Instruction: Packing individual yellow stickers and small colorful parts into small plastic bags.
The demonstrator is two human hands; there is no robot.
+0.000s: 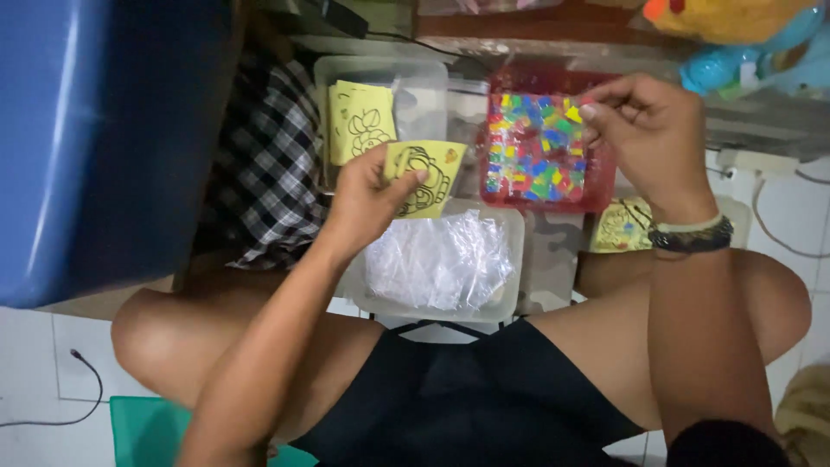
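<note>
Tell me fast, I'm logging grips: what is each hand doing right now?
Left hand: closed on a yellow card with a line drawing.
Right hand: fingertips pinched together above the red tray of coloured packets; what they hold cannot be told.

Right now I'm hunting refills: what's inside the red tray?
The red tray holds many small packets in mixed colours, packed flat. The right hand covers its right edge; anything beneath the packets is hidden.

Left hand point(367, 195) raised mid-frame, thumb pressed down over curled fingers; right hand point(653, 138) higher, fingertips point(590, 111) pinched together, a banded wrist below, bare knees spread wide.
</note>
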